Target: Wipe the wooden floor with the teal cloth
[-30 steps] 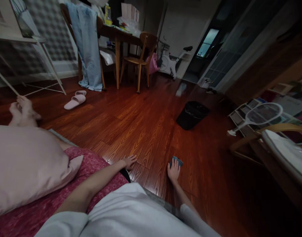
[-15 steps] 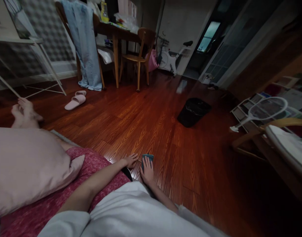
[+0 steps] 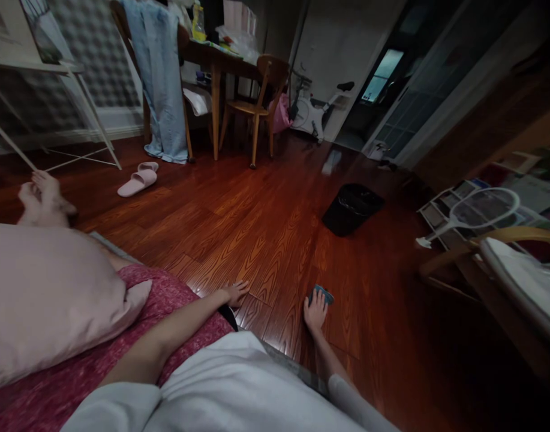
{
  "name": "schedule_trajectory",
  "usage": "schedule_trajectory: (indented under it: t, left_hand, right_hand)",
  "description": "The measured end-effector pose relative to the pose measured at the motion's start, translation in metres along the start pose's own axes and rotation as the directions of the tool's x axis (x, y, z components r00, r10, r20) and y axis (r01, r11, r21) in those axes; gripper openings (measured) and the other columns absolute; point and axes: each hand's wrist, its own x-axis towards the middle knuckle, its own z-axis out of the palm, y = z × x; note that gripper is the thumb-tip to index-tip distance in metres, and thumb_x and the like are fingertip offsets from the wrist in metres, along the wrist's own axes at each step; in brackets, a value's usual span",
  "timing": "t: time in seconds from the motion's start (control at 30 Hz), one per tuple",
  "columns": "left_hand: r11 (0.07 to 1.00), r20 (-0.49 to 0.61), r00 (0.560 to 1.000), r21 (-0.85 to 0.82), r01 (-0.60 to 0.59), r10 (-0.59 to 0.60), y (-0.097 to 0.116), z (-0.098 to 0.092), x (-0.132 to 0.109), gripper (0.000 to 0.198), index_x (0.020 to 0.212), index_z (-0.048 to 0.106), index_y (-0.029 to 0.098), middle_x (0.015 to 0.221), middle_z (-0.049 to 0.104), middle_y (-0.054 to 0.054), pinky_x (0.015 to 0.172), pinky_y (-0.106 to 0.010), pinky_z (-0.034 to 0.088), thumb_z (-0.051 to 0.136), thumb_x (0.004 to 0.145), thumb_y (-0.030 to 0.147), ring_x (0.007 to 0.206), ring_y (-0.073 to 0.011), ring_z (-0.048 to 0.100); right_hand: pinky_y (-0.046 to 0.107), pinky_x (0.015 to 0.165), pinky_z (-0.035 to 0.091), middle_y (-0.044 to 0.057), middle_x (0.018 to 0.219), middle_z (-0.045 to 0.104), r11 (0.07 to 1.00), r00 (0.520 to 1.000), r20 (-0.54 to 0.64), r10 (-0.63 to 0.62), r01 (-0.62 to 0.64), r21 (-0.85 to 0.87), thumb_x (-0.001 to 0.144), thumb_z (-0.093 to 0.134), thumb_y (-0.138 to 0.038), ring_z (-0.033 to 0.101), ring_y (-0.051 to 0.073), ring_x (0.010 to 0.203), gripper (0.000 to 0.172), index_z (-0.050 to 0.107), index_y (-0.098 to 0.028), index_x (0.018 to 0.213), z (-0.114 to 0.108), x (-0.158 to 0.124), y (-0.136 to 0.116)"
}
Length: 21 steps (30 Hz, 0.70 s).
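My right hand [image 3: 315, 312] presses flat on a small blue-green cloth [image 3: 324, 293] against the dark red wooden floor [image 3: 266, 228], fingers stretched over the cloth's near edge. My left hand [image 3: 235, 293] rests flat on the floor, fingers spread, at the edge of a red patterned mat [image 3: 167, 300]. Both arms reach forward from my white top [image 3: 225, 390]. The cloth's far edge shows beyond my right fingertips.
A pink pillow [image 3: 45, 300] lies on the mat at left, another person's bare feet [image 3: 43, 201] beyond it. Pink slippers [image 3: 137, 180], a wooden table and chair [image 3: 252, 96], a black bin [image 3: 351, 207], a racket-shaped swatter [image 3: 477, 210] and a chair [image 3: 504, 264] stand around.
My right hand slid the cloth left next to my left hand half a second ago, and has now swept it back out to the right. My left hand stayed put.
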Motion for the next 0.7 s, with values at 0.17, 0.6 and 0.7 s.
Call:
schedule_trajectory:
  t: [0.17, 0.6, 0.7]
  left_hand:
    - [1.000, 0.012, 1.000, 0.009, -0.001, 0.001, -0.003, 0.001, 0.000, 0.087, 0.158, 0.023, 0.028, 0.165, 0.008, -0.011, 0.112, -0.070, 0.018, 0.066, 0.083, 0.038, 0.150, -0.0398, 0.005]
    - [1.000, -0.016, 1.000, -0.005, 0.013, -0.013, 0.002, 0.000, 0.000, 0.082, 0.157, 0.027, 0.030, 0.165, 0.013, -0.010, 0.114, -0.068, 0.016, 0.066, 0.085, 0.035, 0.151, -0.0367, 0.009]
    - [1.000, -0.018, 1.000, -0.015, 0.009, -0.009, 0.001, -0.001, 0.000, 0.083, 0.157, 0.027, 0.030, 0.166, 0.013, -0.010, 0.112, -0.071, 0.016, 0.066, 0.084, 0.036, 0.151, -0.0382, 0.010]
  right_hand:
    - [0.051, 0.119, 0.016, 0.017, 0.161, 0.028, 0.999, 0.999, -0.005, -0.037, 0.037, 0.024, 0.097, 0.021, -0.039, 0.019, 0.028, 0.150, 0.066, 0.032, -0.008, 0.154, 0.006, -0.062, -0.034]
    - [0.042, 0.120, 0.018, 0.008, 0.161, 0.033, 0.832, 0.835, 0.062, -0.547, 0.534, 0.149, 0.097, 0.031, -0.037, 0.023, 0.020, 0.149, 0.058, 0.038, -0.019, 0.152, 0.003, -0.045, -0.118]
    - [0.043, 0.120, 0.018, 0.011, 0.160, 0.034, 0.943, 0.942, 0.070, -0.328, 0.323, 0.072, 0.096, 0.025, -0.037, 0.023, 0.021, 0.149, 0.061, 0.039, -0.014, 0.152, -0.003, -0.008, -0.071]
